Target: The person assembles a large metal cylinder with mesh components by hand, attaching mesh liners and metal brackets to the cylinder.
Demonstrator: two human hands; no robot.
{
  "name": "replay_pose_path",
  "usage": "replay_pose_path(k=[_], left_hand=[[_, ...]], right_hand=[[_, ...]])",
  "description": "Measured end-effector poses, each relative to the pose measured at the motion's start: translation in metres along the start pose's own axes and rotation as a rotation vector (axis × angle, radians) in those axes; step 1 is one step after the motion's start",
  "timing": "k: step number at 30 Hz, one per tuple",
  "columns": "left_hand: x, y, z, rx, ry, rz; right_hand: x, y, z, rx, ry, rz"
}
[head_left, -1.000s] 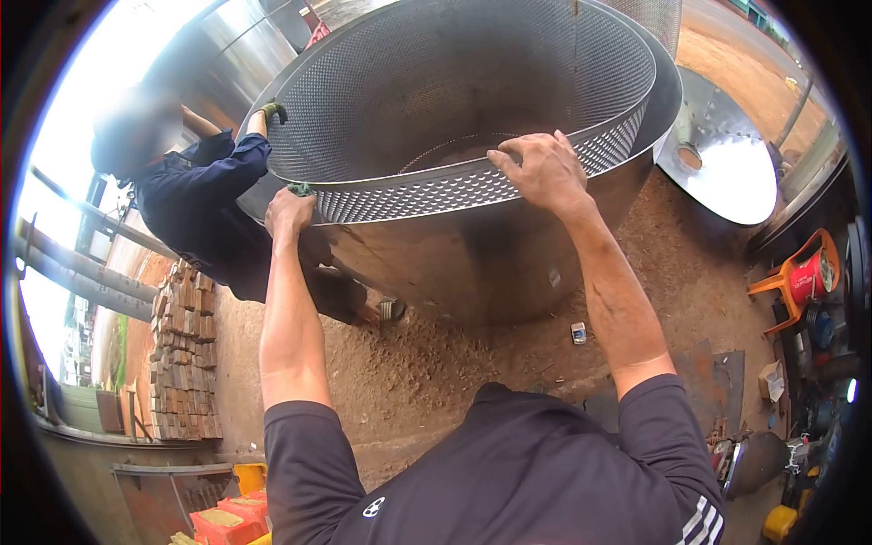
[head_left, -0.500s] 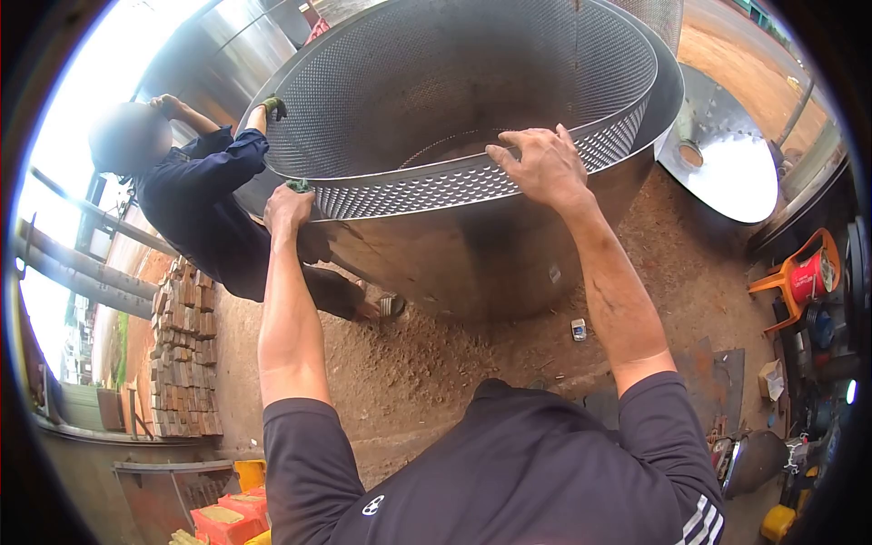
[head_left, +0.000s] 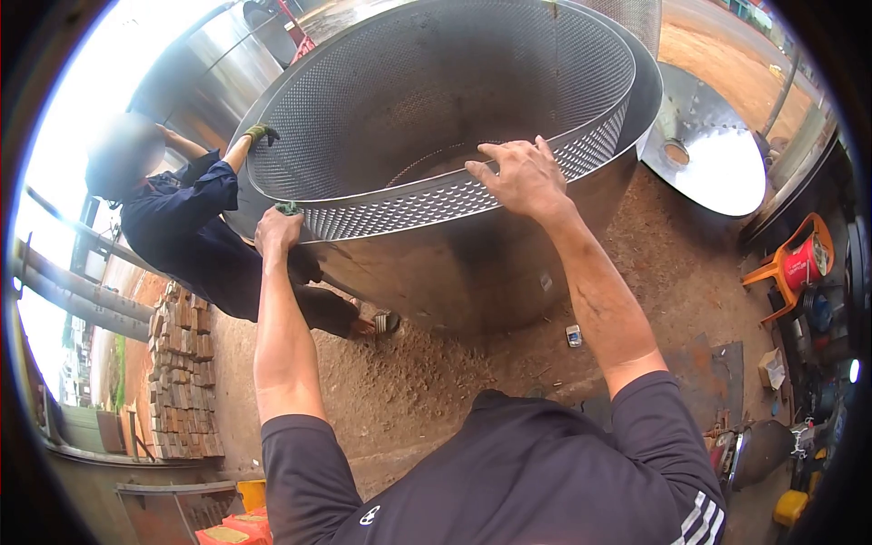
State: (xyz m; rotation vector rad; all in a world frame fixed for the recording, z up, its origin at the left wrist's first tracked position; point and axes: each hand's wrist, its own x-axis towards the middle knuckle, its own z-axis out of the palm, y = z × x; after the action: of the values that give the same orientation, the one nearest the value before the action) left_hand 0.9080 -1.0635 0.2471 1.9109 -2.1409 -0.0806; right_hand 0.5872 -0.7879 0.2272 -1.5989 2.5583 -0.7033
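A perforated metal cylinder sits inside a larger smooth steel drum, its upper edge standing a little above the drum's rim. My left hand is closed on a small green cloth at the near left of the rim. Over the near right part of the perforated wall is my right hand, fingers spread and palm down, its fingertips overlapping the cylinder's edge. The palm's underside is hidden. At the left, a co-worker reaches a gloved hand onto the cylinder's edge.
Right of the drum lies a shiny steel cone-like sheet with a hole. An orange chair carries a red spool. Stacked wooden blocks stand left. A small white packet lies on the dirt floor.
The view has shifted slightly, so the drum sits lower and further left. My left hand stays at the rim with the cloth; my right hand remains spread over the perforated wall.
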Motion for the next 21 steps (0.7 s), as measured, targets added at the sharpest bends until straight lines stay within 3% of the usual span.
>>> replay_pose_path(k=[3,9,12,15,21], left_hand=[[0.0,0.0,0.0,-0.006,0.009,0.008],[-0.003,0.002,-0.001,0.01,0.014,0.01],[0.002,-0.001,0.004,0.016,0.018,0.01],[0.0,0.0,0.002,0.016,0.014,0.01],[-0.002,0.001,0.001,0.022,0.014,0.014]], right_hand=[[0.0,0.004,0.014,-0.076,0.226,-0.065],[0.0,0.0,-0.002,-0.02,-0.006,-0.016],[0.0,0.005,0.011,-0.062,0.168,-0.061],[0.0,0.002,0.002,-0.036,0.032,-0.025],[0.0,0.004,0.006,-0.021,0.082,-0.039]])
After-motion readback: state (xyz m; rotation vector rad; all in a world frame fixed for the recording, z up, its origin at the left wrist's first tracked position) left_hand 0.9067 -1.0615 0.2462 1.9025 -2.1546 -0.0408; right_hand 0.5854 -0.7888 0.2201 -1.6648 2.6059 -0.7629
